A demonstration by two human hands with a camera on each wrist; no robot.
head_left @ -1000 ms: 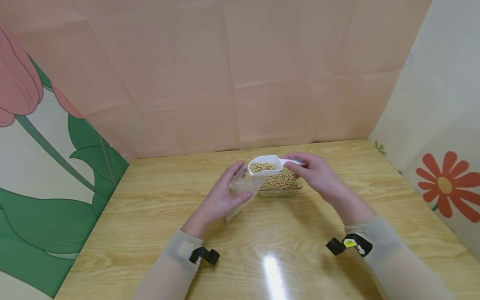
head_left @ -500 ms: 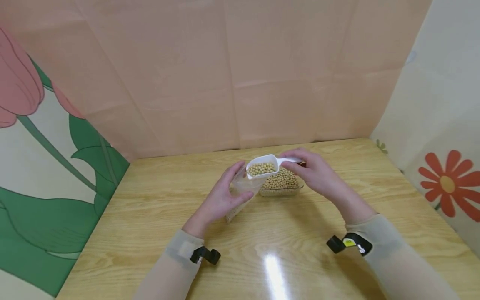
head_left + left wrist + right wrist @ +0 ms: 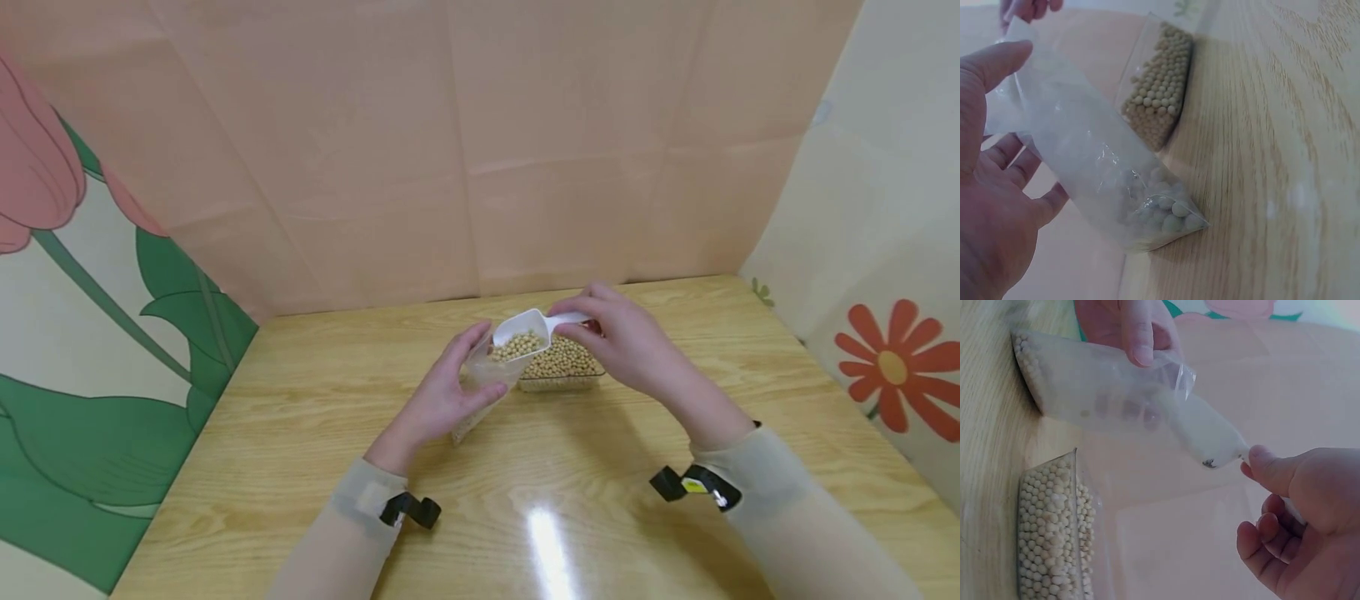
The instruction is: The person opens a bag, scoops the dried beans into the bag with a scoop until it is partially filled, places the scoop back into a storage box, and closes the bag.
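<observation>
My left hand [image 3: 438,400] grips a clear plastic bag [image 3: 1079,125] near its mouth, thumb on one side and fingers on the other. Some round beans [image 3: 1169,212] lie at the bag's bottom, and its lower end stands on the table. With thumb and fingers my right hand [image 3: 626,342] pinches the handle of a white scoop [image 3: 528,321]. Pale yellow beans, apparently soybeans [image 3: 517,346], fill the scoop, which tips down to the left with its lip inside the bag's mouth. In the right wrist view the scoop [image 3: 1210,431] shows from below, its front behind the bag's film.
Just behind the bag, partly under my right hand, a clear rectangular container [image 3: 562,383] full of the same beans stands on the wooden table [image 3: 330,417]. A pink sheet [image 3: 375,167] hangs at the back. Painted walls flank the table.
My right hand has moved slightly left and tilted the scoop further, handle up and lip down into the bag's mouth. Beans have slid toward the lip. The left hand stays in place.
</observation>
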